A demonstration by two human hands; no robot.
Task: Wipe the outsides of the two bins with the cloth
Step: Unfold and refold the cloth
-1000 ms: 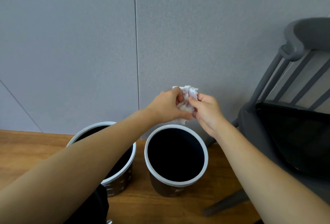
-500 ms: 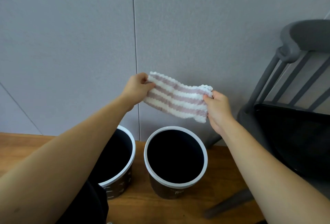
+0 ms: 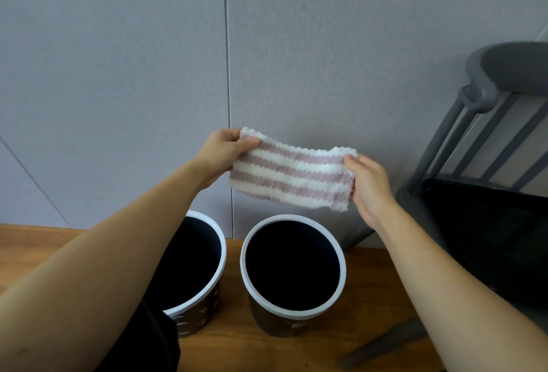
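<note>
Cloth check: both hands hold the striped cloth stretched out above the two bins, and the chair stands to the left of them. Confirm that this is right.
One thing is wrong: the chair stands to the right of the bins, not the left. The head view shows the rest as stated: the left hand and the right hand hold the striped cloth stretched out above the left bin and the right bin.

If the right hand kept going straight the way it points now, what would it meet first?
Probably the wall. The right hand pinches the cloth and points up and away, toward the wall behind it. Nothing else shows in that line, though the gap to the wall is hard to judge.
</note>
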